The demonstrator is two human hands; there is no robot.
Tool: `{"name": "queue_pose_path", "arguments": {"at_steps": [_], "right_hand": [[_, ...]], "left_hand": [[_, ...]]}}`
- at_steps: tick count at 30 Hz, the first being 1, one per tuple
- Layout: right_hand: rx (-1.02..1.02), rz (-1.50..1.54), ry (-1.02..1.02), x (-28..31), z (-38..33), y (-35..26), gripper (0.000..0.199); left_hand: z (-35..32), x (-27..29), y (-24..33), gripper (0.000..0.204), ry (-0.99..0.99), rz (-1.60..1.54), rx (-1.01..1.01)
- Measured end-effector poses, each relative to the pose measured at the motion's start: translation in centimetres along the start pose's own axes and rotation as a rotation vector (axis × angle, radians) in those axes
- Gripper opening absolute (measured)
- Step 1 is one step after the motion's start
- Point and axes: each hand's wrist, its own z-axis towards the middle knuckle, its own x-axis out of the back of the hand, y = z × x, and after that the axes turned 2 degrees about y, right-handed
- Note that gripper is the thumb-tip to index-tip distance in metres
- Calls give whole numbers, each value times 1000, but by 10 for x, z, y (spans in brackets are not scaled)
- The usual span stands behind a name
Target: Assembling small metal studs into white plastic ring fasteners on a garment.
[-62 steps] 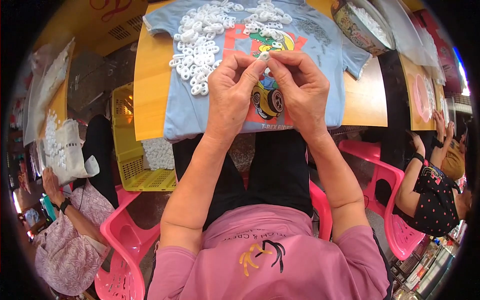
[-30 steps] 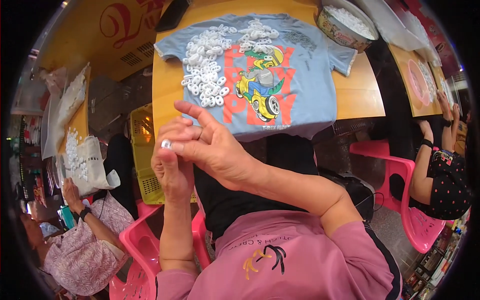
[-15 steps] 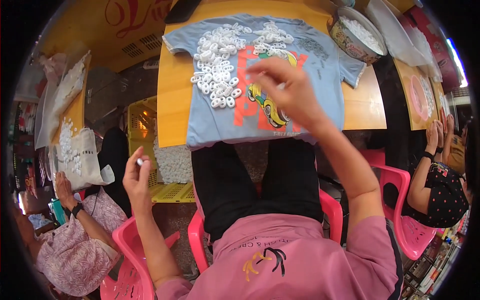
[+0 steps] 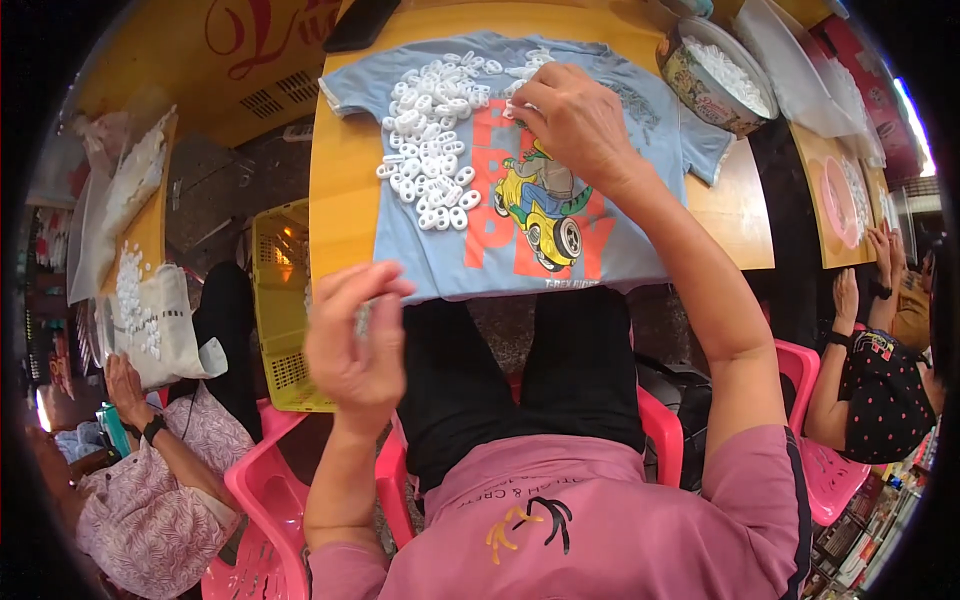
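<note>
A blue T-shirt (image 4: 425, 260) with a cartoon print lies spread over the table edge in front of me. Small white oval pieces with two holes form a long pile (image 4: 430, 140) on its left half. My right hand (image 4: 575, 125) is over a smaller group of these pieces on the upper middle of the shirt. Its thumb and forefinger close on a white piece (image 4: 509, 109) there. Beyond that hand is a scatter of tiny dark pieces (image 4: 637, 108). My left hand (image 4: 355, 345) is raised at the shirt's lower left edge, fingers curled and smeared by motion; whether it holds anything is unclear.
A round tub (image 4: 720, 75) of white pieces stands at the table's far right. A yellow crate (image 4: 280, 300) is below on my left. Pink chairs (image 4: 265, 480) flank me. A person (image 4: 165, 490) sits at left, and others (image 4: 880, 390) at right.
My left hand has moved right, from over the crate toward the shirt's edge; a white piece showed in its fingers before. My right hand has moved up to the smaller group of pieces.
</note>
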Motion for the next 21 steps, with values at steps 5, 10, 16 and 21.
{"name": "queue_pose_path", "arguments": {"at_steps": [5,10,16,21], "right_hand": [[33,39,60,6,-8,2,15],[-675,1179,-181,46,-20,-6,24],[-799,1517,-183,64,-53,-26,32],[-772,1616,-24,63,-78,-30,27]], "left_hand": [[21,-52,-3,25,-118,-103,-42],[46,-90,-14,23,-148,-310,175],[55,-117,-19,22,-207,-232,47],[47,-116,-12,20,-333,-535,572]]}}
